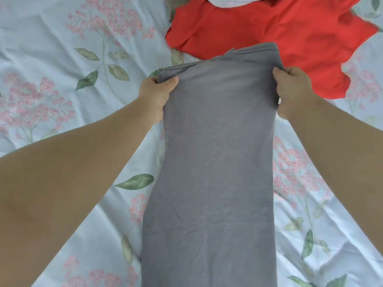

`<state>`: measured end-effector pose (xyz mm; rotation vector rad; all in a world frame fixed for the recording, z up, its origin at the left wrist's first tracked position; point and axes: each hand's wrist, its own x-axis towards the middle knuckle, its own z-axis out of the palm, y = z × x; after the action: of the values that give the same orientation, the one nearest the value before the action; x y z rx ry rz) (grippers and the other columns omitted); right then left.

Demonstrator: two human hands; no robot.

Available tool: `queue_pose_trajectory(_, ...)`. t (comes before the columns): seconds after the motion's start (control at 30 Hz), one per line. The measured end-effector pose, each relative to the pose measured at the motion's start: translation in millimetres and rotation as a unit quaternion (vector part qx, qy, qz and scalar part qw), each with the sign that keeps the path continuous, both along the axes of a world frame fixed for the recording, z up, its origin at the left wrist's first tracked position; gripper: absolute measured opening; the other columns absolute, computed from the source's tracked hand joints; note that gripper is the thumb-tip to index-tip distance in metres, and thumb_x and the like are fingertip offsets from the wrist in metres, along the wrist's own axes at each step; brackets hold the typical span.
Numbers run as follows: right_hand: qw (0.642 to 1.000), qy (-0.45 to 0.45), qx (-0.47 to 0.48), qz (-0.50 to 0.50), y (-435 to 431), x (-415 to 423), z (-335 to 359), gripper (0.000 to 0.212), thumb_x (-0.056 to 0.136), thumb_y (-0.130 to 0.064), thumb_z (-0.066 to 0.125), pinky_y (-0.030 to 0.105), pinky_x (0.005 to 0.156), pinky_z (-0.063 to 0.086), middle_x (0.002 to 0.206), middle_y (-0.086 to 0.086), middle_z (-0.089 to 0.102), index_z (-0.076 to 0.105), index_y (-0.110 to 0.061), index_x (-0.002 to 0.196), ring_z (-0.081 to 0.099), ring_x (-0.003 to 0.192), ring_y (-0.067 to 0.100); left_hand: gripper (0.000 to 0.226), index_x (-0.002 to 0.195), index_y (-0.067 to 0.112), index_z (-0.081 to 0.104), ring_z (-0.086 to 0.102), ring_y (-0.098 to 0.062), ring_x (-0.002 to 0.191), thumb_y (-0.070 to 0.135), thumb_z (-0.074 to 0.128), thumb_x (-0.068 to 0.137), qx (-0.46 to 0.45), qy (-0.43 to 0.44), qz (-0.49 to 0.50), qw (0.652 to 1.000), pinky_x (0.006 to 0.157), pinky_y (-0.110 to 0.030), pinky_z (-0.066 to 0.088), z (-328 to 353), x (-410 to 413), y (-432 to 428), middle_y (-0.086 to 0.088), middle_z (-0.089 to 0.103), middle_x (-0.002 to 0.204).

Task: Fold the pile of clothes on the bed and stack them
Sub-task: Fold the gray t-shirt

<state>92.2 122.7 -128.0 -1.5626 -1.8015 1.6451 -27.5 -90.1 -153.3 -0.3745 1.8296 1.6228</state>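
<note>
While the long grey jersey garment is held at its far end, it lies lengthwise down the middle of the bed, on the pale blue sheet printed with pink flowers and green leaves. The garment is already narrowed into a strip, and layered edges are visible at the far end. The left hand is clamped on the far left corner, thumb on top. The right hand is clamped on the far right corner, fingers curled round the edge.

Beyond the strip a loose red fabric garment is spread unfolded; whether the grey end touches it cannot be told. A crumpled white garment is seen at the top edge. No finished stack is in view.

The task is judged to be at an early stage – the crosswise folds of the grey strip remain, then the red and white items, then stacking.
</note>
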Motion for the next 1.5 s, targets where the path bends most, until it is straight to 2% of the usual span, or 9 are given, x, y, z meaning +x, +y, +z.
queue_pose_trajectory(0.13,0.999,0.044,0.017,-0.027,7,-18,27,0.026,0.096,-0.017,0.048,0.019,0.046,0.025,0.064,-0.006,0.035,0.041,-0.02,0.071,0.028,0.053,0.008,0.009,0.092,0.012,0.062,0.066,-0.014,0.078,0.018,0.067,0.088,0.036,0.004,0.007,0.999,0.056,-0.027,0.054,30,-19,10,-0.001,0.066,0.091)
queue_pose_trajectory(0.47,0.984,0.17,-0.001,-0.059,17,-54,136,0.018,0.093,-0.012,0.047,0.025,0.07,0.036,0.071,-0.004,0.044,0.046,-0.019,0.076,0.04,0.067,0.012,0.014,0.082,0.019,0.052,0.059,-0.022,0.092,0.012,0.061,0.09,0.085,0.163,-0.009,0.983,0.089,-0.041,0.052,138,-75,31,-0.005,0.06,0.095)
queue_pose_trajectory(0.7,0.978,0.151,-0.116,-0.082,-22,8,154,0.02,0.089,-0.01,0.046,0.017,0.05,0.038,0.07,-0.006,0.049,0.052,-0.021,0.075,0.044,0.058,0.009,0.006,0.089,0.017,0.064,0.062,-0.017,0.085,0.014,0.068,0.087,0.054,0.182,-0.11,0.976,0.079,-0.031,0.054,153,-16,-5,-0.001,0.064,0.091)
queue_pose_trajectory(0.87,0.985,0.116,-0.125,-0.017,-47,70,139,0.016,0.086,-0.013,0.054,0.031,0.087,0.036,0.105,-0.009,0.06,0.061,-0.025,0.094,0.053,0.098,0.013,0.013,0.081,0.022,0.063,0.059,-0.004,0.068,0.011,0.07,0.084,0.009,0.195,-0.127,0.972,0.065,-0.018,0.05,150,48,-40,0.004,0.062,0.081)
queue_pose_trajectory(0.97,0.986,0.106,-0.128,0.015,-63,117,129,0.022,0.09,-0.007,0.052,0.037,0.095,0.03,0.089,-0.013,0.059,0.055,-0.027,0.081,0.053,0.087,0.008,0.02,0.083,0.024,0.061,0.054,-0.001,0.068,0.007,0.07,0.082,-0.021,0.21,-0.15,0.966,0.059,-0.01,0.043,146,94,-66,0.008,0.057,0.08)
queue_pose_trajectory(1.17,0.987,0.071,-0.137,0.037,-109,229,89,0.039,0.087,0.011,0.043,0.028,0.073,0.032,0.081,-0.011,0.059,0.056,-0.022,0.071,0.049,0.083,0.011,0.03,0.073,0.024,0.061,0.05,-0.009,0.071,-0.005,0.066,0.081,-0.068,0.15,-0.152,0.975,0.063,-0.014,0.04,112,202,-121,0.004,0.055,0.078)
queue_pose_trajectory(1.3,0.954,0.015,-0.3,-0.005,-141,291,49,0.039,0.091,0.008,0.036,0.027,0.067,0.038,0.087,0.006,0.056,0.065,-0.014,0.078,0.047,0.069,0.019,0.032,0.08,0.014,0.062,0.057,-0.019,0.076,-0.016,0.052,0.085,-0.081,-0.058,-0.07,0.993,0.063,-0.017,0.055,72,267,-147,-0.009,0.055,0.09)
queue_pose_trajectory(1.4,0.922,-0.031,-0.384,-0.04,-157,309,35,0.016,0.088,-0.006,0.047,0.033,0.071,0.044,0.082,0.007,0.054,0.063,-0.008,0.086,0.051,0.071,0.022,0.02,0.089,0.013,0.063,0.059,-0.02,0.088,-0.005,0.054,0.087,-0.046,-0.189,0.039,0.98,0.076,-0.031,0.054,50,290,-156,-0.008,0.059,0.1)
queue_pose_trajectory(1.5,0.944,-0.075,-0.32,-0.014,-165,305,17,0.018,0.088,-0.019,0.061,0.036,0.072,0.047,0.073,0.005,0.053,0.052,-0.013,0.074,0.054,0.073,0.022,0.009,0.082,0.011,0.06,0.062,-0.017,0.088,0.015,0.066,0.087,-0.071,-0.151,0.076,0.983,0.082,-0.034,0.053,41,293,-150,-0.004,0.062,0.093)
